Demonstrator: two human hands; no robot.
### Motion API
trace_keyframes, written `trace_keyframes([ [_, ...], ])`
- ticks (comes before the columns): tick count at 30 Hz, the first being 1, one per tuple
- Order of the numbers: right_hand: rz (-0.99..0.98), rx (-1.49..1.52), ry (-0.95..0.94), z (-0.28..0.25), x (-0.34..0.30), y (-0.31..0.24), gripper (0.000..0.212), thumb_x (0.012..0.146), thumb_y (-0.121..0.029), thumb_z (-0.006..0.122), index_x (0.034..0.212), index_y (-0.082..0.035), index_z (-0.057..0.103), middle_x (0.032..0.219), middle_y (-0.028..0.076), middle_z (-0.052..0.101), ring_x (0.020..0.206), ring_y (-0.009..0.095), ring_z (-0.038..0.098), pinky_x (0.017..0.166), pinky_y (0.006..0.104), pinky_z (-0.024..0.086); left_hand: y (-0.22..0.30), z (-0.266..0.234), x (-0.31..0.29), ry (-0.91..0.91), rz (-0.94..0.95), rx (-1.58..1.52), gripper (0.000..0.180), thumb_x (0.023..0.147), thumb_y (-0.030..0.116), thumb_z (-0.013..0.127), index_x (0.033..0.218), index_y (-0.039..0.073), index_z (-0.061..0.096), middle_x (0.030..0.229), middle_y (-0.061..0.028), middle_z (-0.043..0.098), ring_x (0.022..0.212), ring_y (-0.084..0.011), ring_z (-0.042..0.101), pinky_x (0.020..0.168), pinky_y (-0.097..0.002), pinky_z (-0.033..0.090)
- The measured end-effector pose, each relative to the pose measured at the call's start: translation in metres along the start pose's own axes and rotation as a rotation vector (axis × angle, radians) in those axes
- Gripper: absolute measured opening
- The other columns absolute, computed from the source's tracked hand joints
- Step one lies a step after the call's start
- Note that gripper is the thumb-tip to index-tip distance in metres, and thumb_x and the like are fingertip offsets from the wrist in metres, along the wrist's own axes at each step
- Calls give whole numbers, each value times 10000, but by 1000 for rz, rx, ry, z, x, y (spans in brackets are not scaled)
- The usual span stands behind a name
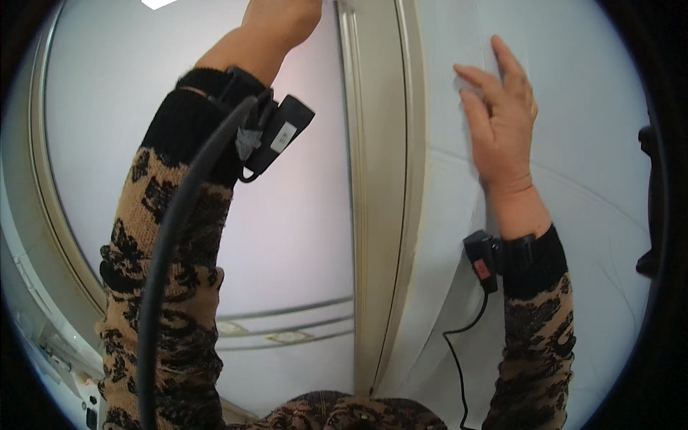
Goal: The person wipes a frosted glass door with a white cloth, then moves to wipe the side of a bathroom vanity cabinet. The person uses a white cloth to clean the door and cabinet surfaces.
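Presently: left hand (285, 20), grip indeterminable, near right edge of pale, flat, beige-framed panel (294, 236); right hand (505, 122) is spread before white wall (595, 136).

Knit sweater, tan with black floral patches: left sleeve (188, 304) from 7 o'clock, right sleeve (539, 344) from 5, top front (344, 412) at 6, black ribbed cuffs (179, 118). Left wrist, 11 o'clock: black strapped box (292, 113), white label (284, 136), grey tape (248, 145), thick black cable (161, 251) down the sleeve. Right wrist, 3 o'clock: black strap (519, 256), smaller black box (476, 246), red label (481, 269), thin black cord (454, 347); right hand (503, 122) bare.
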State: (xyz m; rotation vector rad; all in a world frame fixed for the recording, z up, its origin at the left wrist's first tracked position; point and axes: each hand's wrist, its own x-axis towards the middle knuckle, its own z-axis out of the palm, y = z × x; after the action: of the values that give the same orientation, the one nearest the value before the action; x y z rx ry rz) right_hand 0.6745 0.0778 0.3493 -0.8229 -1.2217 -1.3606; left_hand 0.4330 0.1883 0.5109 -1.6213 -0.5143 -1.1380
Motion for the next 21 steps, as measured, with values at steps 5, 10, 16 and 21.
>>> trace_keyframes([
  [5, -33, 73, -10, 3, 3, 3, 234, 879, -142, 611, 1081, -176, 724, 1462, 61, 449, 1241, 208, 478, 1023, 353, 363, 12, -7, -29, -34, 22, -66, 494, 893, -33, 410, 1384, 3, 457, 1474, -169, 419, 1411, -306, 321, 1176, -398, 256],
  [10, -86, 7, 38, 6, 4, 2, 235, 879, -146, 615, 1083, -188, 725, 1468, 59, 446, 1239, 206, 473, 1026, 364, 363, 38, -8, -89, -96, 99, -9, 520, 881, -27, 454, 1398, 31, 456, 1481, -146, 419, 1416, -297, 315, 1179, -408, 246],
  [16, -22, 128, 34, 8, 4, 4, 221, 871, -154, 620, 1059, -186, 732, 1428, 94, 490, 1210, 251, 514, 991, 371, 408, 79, -19, -181, -133, 140, -238, 580, 782, -84, 498, 1338, 73, 547, 1418, -103, 509, 1370, -292, 406, 1129, -434, 322],
  [21, -18, -51, 64, 9, 2, 0, 234, 857, -149, 619, 1063, -172, 727, 1418, 110, 493, 1225, 280, 501, 1004, 390, 393, 117, -45, -266, -441, 206, -420, 607, 786, -18, 494, 1389, 58, 498, 1483, -93, 435, 1405, -274, 357, 1147, -439, 281],
])
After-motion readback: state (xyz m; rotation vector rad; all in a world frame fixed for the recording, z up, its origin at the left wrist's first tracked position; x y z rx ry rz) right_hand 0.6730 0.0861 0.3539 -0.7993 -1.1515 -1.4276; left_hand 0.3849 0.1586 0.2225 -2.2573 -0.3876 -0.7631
